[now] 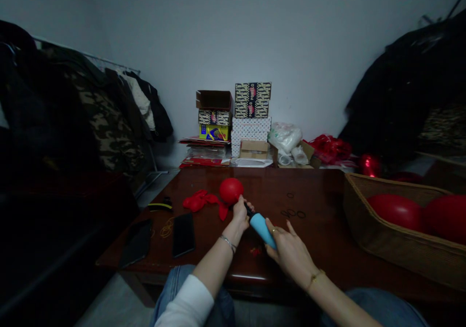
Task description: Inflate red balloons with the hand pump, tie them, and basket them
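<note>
Head view gives us a red balloon (231,190) above the middle of the worktop (320,201), partly filled: small, round and smooth, its skin an even, saturated red. Its neck is hidden by our left hand (241,213), which is clamped where the balloon meets the black front end of a pump (262,230). We see the pump's body as a plain light-blue cylinder, tilted down toward us and to the right. Our right hand (290,250) closes on its near end with thumb and forefinger, the other fingers stretched out past it.

Just left of the round balloon lie limp red balloons (196,201), wrinkled and flat. Nearer us on that side are a black phone (183,235) and thin yellow bands (167,227); small black rings (289,213) lie right of the pump. At far right, a woven basket (404,249) holds bigger, fuller red balloons (395,210).
</note>
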A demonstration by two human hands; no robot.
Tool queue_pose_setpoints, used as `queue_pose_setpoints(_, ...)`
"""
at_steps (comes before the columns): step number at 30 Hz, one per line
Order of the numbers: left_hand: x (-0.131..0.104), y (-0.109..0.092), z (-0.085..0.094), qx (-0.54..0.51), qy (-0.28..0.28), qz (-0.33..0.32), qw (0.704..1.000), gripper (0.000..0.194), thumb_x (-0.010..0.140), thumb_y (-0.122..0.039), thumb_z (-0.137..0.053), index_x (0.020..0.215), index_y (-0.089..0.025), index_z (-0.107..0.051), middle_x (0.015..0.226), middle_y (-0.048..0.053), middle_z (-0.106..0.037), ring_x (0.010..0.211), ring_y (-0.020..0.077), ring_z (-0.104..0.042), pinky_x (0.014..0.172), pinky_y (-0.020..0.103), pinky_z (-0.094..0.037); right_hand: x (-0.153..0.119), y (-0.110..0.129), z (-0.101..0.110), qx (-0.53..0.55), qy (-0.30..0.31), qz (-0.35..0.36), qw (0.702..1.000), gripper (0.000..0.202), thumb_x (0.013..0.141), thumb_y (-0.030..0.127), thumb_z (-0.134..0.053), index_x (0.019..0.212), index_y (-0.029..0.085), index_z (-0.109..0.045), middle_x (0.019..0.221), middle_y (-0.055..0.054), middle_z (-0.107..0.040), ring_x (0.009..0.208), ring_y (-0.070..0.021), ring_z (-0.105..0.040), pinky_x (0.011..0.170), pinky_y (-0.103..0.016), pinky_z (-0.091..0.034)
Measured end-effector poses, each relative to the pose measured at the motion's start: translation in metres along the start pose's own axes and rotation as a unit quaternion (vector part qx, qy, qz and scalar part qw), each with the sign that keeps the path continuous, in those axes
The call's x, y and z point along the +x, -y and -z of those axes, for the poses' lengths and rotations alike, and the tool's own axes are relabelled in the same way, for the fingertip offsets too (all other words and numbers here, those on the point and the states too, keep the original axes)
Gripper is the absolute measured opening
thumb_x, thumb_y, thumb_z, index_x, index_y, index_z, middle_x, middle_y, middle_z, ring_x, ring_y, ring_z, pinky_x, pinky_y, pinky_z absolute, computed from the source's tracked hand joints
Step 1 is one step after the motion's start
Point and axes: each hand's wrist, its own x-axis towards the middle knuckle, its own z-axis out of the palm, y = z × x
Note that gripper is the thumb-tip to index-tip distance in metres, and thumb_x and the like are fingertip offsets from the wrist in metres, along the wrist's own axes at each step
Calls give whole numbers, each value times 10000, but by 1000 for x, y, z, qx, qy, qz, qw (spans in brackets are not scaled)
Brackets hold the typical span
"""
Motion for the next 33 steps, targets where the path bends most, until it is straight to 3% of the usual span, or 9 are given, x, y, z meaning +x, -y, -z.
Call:
queue_pose_setpoints(4,3,-8,3,11,-9,-15,1000,300,892,-381,-433,665,-191,-386,458,-56,-375,365,75,-372,396,189,-311,4,6,-7,12,-2,0,1000,576,811,206,-460,1359,63,-355,1062,-138,-650,968,-202,-618,1091,-447,-206)
queue_pose_setpoints(8,7,-12,6,24,-6,-10,1000,304,881,-405,-452,673,-190,-394,460,-59,-374,358,72,-366,383,181,-298,-12,5,-12,33,-26,6,999,564,825,201,-454,1369,101,-343,1109,-127,-636,985,-195,-615,1092,-455,-225)
queue_pose_setpoints(16,16,-23,12,7,-15,-19,1000,309,869,-419,-475,680,-190,-388,483,-60,-378,366,69,-377,382,178,-296,-69,-27,-15,41,-48,48,997,635,835,252,-475,1422,201,-236,1251,-76,-574,1093,-207,-575,1099,-473,-251)
queue_pose_setpoints(21,19,-19,16,11,-7,-16,1000,318,864,-435,-479,681,-187,-397,477,-57,-385,372,71,-385,389,181,-307,-84,-38,-19,34,-50,53,997,635,812,255,-506,1405,235,-280,1276,-48,-557,1090,-219,-578,1077,-476,-303)
queue_pose_setpoints(26,14,-6,11,13,3,-4,1000,339,857,-465,-478,677,-190,-392,469,-58,-384,370,70,-377,389,180,-298,-66,-24,-13,56,-24,18,998,576,824,228,-470,1380,167,-332,1222,-84,-595,1071,-211,-588,1098,-486,-237)
queue_pose_setpoints(33,7,-2,3,24,0,2,1000,347,834,-467,-513,666,-193,-382,458,-62,-380,359,70,-372,385,181,-299,-6,4,-10,44,-21,-22,999,552,794,183,-466,1338,121,-404,1063,-109,-660,973,-196,-619,1082,-444,-236)
